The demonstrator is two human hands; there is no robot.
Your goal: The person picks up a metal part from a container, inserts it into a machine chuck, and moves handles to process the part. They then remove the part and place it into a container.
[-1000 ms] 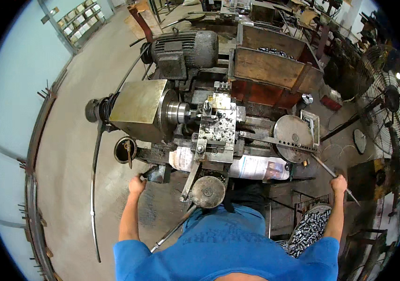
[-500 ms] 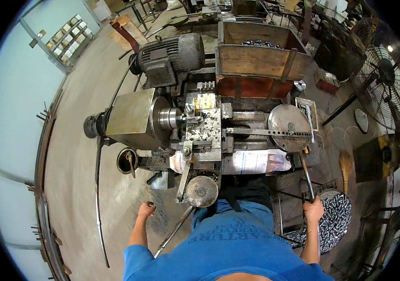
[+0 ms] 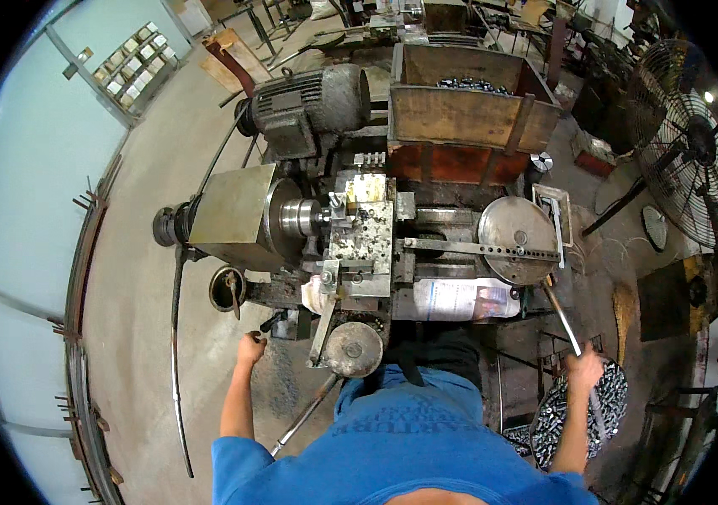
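Observation:
My right hand [image 3: 584, 370] is wrapped round a long metal lever [image 3: 562, 318] that runs down from a large round steel disc [image 3: 514, 231] on a small lathe. My left hand [image 3: 250, 348] is closed, fingers curled together, beside a small metal box [image 3: 293, 325] with a dark handle. Whatever those fingers hold is hidden. Ahead, a tool carriage [image 3: 363, 236] speckled with metal chips sits close to the shiny spindle chuck [image 3: 300, 217]. A smaller round disc [image 3: 354, 349] with another lever [image 3: 307, 414] stands right in front of my body, untouched.
A basket of small shiny metal parts [image 3: 577, 417] stands below my right arm. Behind the lathe are a motor [image 3: 308, 105] and a wooden crate [image 3: 468, 114] holding more parts. A round can [image 3: 227, 289] hangs at the left; a large fan [image 3: 699, 139] stands far right.
My right hand has swung the lever outward to the right, and the large disc has turned with it. My left hand has moved forward, closer to the small metal box.

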